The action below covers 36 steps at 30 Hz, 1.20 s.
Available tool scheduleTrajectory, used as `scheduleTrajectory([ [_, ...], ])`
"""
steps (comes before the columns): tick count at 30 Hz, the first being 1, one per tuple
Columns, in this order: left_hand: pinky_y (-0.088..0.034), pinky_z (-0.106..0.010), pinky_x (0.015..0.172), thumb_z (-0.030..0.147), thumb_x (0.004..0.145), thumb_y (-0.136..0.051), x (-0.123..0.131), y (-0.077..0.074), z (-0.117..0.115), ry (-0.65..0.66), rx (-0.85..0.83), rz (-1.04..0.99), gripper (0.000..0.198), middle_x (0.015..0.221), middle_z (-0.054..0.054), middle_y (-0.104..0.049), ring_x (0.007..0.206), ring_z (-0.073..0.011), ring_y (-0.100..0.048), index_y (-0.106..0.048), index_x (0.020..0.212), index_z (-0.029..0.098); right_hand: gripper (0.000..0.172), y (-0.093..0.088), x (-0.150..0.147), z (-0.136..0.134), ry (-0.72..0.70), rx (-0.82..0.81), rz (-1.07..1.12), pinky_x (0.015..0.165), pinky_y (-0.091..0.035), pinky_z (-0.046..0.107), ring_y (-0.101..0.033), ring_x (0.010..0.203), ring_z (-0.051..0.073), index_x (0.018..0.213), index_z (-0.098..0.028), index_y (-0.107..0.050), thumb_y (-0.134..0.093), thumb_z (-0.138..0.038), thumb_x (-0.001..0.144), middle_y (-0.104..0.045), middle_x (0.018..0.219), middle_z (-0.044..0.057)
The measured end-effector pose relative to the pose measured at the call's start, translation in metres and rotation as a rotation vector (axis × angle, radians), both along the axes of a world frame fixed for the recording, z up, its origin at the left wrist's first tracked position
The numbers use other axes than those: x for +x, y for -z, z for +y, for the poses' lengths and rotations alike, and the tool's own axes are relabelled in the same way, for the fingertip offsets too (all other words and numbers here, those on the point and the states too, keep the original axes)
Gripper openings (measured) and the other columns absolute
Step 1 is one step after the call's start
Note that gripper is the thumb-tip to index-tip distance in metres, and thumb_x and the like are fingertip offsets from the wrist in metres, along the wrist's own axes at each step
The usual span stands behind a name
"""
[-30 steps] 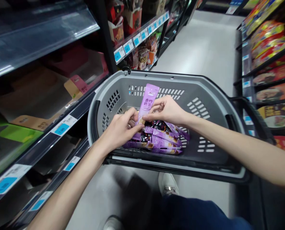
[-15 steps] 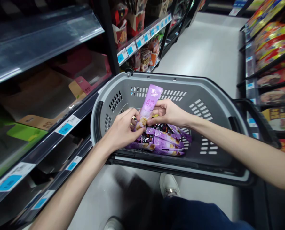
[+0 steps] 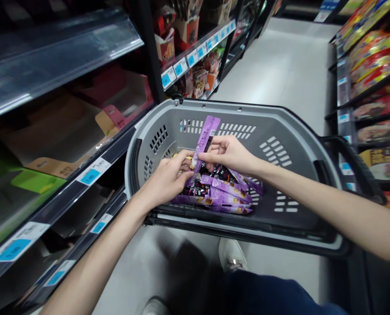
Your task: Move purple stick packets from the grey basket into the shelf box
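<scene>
A slim purple snack packet (image 3: pixel 205 136) stands tilted in the grey shopping basket (image 3: pixel 300 127), turned so that its side and part of its dark back show. My right hand (image 3: pixel 229 153) pinches it at mid-height between thumb and fingers. Lower down, my left hand (image 3: pixel 170 177) is closed around the packet's bottom end, its fingertips partly hidden. Beneath both hands lies a pile of similar purple and black packets (image 3: pixel 227 192) along the near side of the basket. Something yellow peeks out behind my left fingers, too covered to name.
Shelves with price tags (image 3: pixel 93 171) and open display cartons (image 3: pixel 112 118) run close along the left. Bagged goods (image 3: pixel 375 61) line the right shelf. The basket's black handle (image 3: pixel 355 166) sticks out at right. Pale floor (image 3: pixel 280 65) stretches ahead, and a white shoe (image 3: pixel 232 253) shows below.
The packet has been turned about its length, from its printed front to its narrow side and back. My fingers have shifted slightly on it; the basket and pile stay put.
</scene>
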<state>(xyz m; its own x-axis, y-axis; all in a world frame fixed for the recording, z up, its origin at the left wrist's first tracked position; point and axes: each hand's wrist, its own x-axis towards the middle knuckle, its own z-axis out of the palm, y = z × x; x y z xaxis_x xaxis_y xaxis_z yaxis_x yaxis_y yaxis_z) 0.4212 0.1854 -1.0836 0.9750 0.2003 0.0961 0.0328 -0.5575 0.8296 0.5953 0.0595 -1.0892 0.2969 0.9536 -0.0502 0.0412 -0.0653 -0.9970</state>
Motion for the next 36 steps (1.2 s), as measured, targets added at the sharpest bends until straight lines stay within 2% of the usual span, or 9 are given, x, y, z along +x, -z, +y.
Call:
scheduleTrajectory([
  [3,-0.051,-0.031,0.092,0.011,0.089,-0.051,0.0,0.0,0.001,0.001,0.002,-0.001,0.037,0.109,-0.004,-0.07,0.104,-0.0179,-0.067,-0.05,0.125,0.022,0.038,-0.004,-0.001,0.0,0.003,0.028,-0.011,0.053,-0.054,0.028,-0.062,0.052,0.014,0.076,-0.017,-0.064,-0.08,-0.051,0.07,-0.066,0.062,0.001],
  [6,-0.05,-0.029,0.085,0.015,0.093,-0.048,0.0,-0.002,0.0,-0.013,0.041,0.012,0.034,0.101,-0.003,-0.071,0.095,-0.0172,-0.068,-0.05,0.126,0.022,0.04,-0.004,0.0,0.0,0.023,0.039,0.009,0.054,-0.054,0.029,-0.063,0.053,0.015,0.071,-0.018,-0.063,-0.079,-0.055,0.07,-0.068,0.065,0.003],
  [9,-0.049,-0.029,0.081,0.02,0.096,-0.045,0.0,-0.007,-0.001,-0.028,0.09,0.043,0.029,0.092,-0.001,-0.07,0.087,-0.0172,-0.067,-0.053,0.124,0.021,0.04,-0.003,0.001,0.0,0.038,0.03,0.042,0.053,-0.056,0.029,-0.065,0.054,0.016,0.07,-0.017,-0.063,-0.079,-0.054,0.07,-0.068,0.063,0.005],
  [13,-0.05,-0.029,0.08,0.026,0.097,-0.044,0.0,-0.009,-0.003,-0.084,0.093,0.025,0.023,0.09,-0.001,-0.068,0.082,-0.0152,-0.064,-0.056,0.117,0.021,0.036,-0.001,0.002,0.002,0.118,0.039,0.146,0.056,-0.06,0.029,-0.068,0.056,0.018,0.069,-0.016,-0.064,-0.082,-0.047,0.07,-0.07,0.065,0.007],
  [16,-0.054,-0.027,0.071,0.029,0.096,-0.047,0.002,-0.004,-0.001,-0.198,-0.026,-0.029,0.023,0.097,-0.003,-0.066,0.078,-0.0135,-0.064,-0.054,0.116,0.021,0.033,0.0,0.003,0.003,0.195,0.061,0.229,0.062,-0.062,0.029,-0.07,0.062,0.019,0.072,-0.015,-0.066,-0.083,-0.042,0.07,-0.072,0.072,0.009],
  [19,-0.057,-0.023,0.062,0.031,0.091,-0.055,0.005,0.001,0.003,-0.364,-0.188,-0.167,0.027,0.108,-0.006,-0.063,0.084,-0.0148,-0.065,-0.051,0.116,0.02,0.03,0.001,0.004,0.003,0.22,0.074,0.29,0.069,-0.062,0.027,-0.072,0.07,0.018,0.078,-0.013,-0.069,-0.08,-0.041,0.075,-0.074,0.081,0.011],
  [24,-0.06,-0.026,0.077,0.023,0.085,-0.063,0.009,0.002,0.01,-0.551,-0.411,-0.465,0.025,0.107,-0.008,-0.065,0.097,-0.0171,-0.065,-0.055,0.108,0.016,0.025,0.002,0.004,0.002,0.22,0.078,0.319,0.074,-0.061,0.023,-0.072,0.076,0.016,0.088,-0.014,-0.073,-0.081,-0.035,0.075,-0.075,0.087,0.009],
  [30,-0.059,-0.026,0.077,0.025,0.087,-0.063,0.01,-0.001,0.01,-0.621,-0.577,-0.554,0.02,0.099,-0.009,-0.07,0.086,-0.0151,-0.067,-0.064,0.102,0.013,0.023,0.005,0.003,0.001,0.241,0.073,0.32,0.065,-0.061,0.021,-0.072,0.07,0.014,0.088,-0.017,-0.073,-0.083,-0.031,0.073,-0.075,0.084,0.006],
  [36,-0.059,-0.025,0.076,0.024,0.085,-0.066,0.009,-0.001,0.009,-0.616,-0.574,-0.566,0.017,0.097,-0.007,-0.07,0.081,-0.0133,-0.067,-0.066,0.099,0.013,0.023,0.007,0.004,0.003,0.24,0.075,0.356,0.062,-0.06,0.019,-0.072,0.068,0.014,0.085,-0.017,-0.073,-0.083,-0.033,0.073,-0.076,0.086,0.007],
])
